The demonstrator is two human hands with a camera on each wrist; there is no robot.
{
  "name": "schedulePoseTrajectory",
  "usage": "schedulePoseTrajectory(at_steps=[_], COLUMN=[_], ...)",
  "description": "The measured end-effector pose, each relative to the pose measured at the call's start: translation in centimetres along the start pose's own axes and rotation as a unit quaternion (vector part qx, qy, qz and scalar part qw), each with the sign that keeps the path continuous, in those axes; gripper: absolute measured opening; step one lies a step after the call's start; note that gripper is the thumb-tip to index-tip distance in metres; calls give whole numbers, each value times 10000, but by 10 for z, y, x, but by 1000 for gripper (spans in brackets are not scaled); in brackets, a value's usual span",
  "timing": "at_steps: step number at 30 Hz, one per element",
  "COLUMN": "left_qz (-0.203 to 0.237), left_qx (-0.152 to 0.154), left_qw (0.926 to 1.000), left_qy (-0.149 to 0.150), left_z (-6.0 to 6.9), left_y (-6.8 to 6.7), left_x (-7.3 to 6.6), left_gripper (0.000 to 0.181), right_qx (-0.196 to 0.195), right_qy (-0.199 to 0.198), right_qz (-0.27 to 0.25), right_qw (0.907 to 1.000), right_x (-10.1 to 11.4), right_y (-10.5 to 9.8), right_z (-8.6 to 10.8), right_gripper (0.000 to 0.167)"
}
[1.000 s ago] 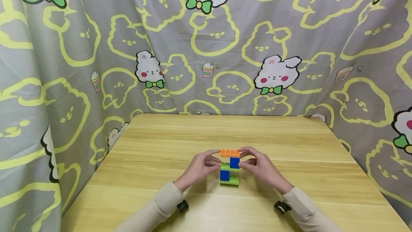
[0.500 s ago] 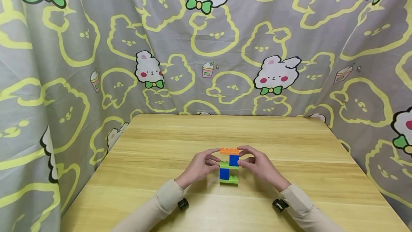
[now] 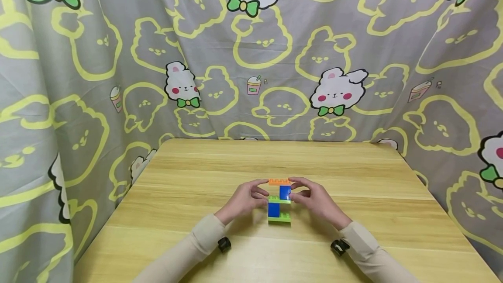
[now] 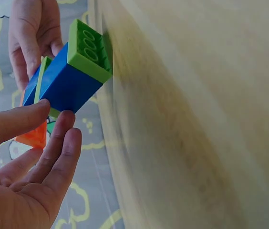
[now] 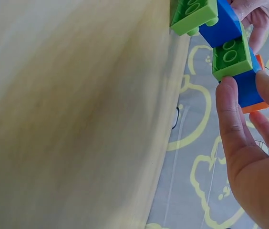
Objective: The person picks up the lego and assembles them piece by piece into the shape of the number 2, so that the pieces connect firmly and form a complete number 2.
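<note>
Between my hands is a stack of toy building bricks. An orange brick (image 3: 279, 182) tops it, then a blue brick (image 3: 284, 192) on the right, a green brick (image 3: 279, 201), another blue brick (image 3: 273, 210) on the left and a bottom green brick (image 3: 279, 220). My left hand (image 3: 244, 200) holds the left side, its thumb by the lower blue brick in the left wrist view. Fingers of my right hand (image 3: 317, 200) grip the right side around the upper blue brick. Both wrist views show hollow green undersides (image 4: 90, 47), with the stack raised off the wood.
The wooden table (image 3: 188, 160) spreads around the hands. A grey curtain (image 3: 251, 112) printed with yellow outlines and white cartoon animals hangs behind it and along both sides. Black wrist straps (image 3: 224, 244) sit below the beige sleeves (image 3: 206, 235).
The stack has risen slightly in the head view, and less of the orange brick's top shows. Both hands have moved with it, keeping their hold.
</note>
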State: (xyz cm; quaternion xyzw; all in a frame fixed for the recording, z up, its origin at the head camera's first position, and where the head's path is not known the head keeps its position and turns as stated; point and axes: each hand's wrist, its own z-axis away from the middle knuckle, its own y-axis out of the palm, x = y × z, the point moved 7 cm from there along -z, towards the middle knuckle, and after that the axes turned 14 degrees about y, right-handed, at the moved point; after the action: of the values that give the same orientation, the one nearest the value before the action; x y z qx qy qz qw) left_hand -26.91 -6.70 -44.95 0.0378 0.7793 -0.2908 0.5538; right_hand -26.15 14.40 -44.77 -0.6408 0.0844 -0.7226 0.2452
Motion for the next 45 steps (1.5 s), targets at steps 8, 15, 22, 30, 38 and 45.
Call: schedulePoseTrajectory(at_steps=[8,15,22,30,38,45], left_qz=[14,54,57,-120,-248,-92], left_qx=[182,378,504,634,752,894], left_qw=[9997,9989,9978,9960,9945,9934], left_qy=[-167,-263,-418,-621,-691,-707], left_z=[-4,-8,-11,-15,-19,-21], left_y=[-2,-4,-6,-8,-8,-8], left_x=[6,8,9,11,13,15], left_gripper=[61,61,61,61,62,61], right_qx=[68,57,127,147,145,214], right_qy=[101,120,245,294,354,351], right_qz=[-103,-122,-142,-18,8,136], right_qw=[9999,9998,9995,9995,9993,9991], right_x=[-3,-4,-6,-5,-5,-4], right_y=[2,3,3,3,3,3], right_z=[-5,-10,-15,-19,-22,-24], right_gripper=[48,47,47,48,46,44])
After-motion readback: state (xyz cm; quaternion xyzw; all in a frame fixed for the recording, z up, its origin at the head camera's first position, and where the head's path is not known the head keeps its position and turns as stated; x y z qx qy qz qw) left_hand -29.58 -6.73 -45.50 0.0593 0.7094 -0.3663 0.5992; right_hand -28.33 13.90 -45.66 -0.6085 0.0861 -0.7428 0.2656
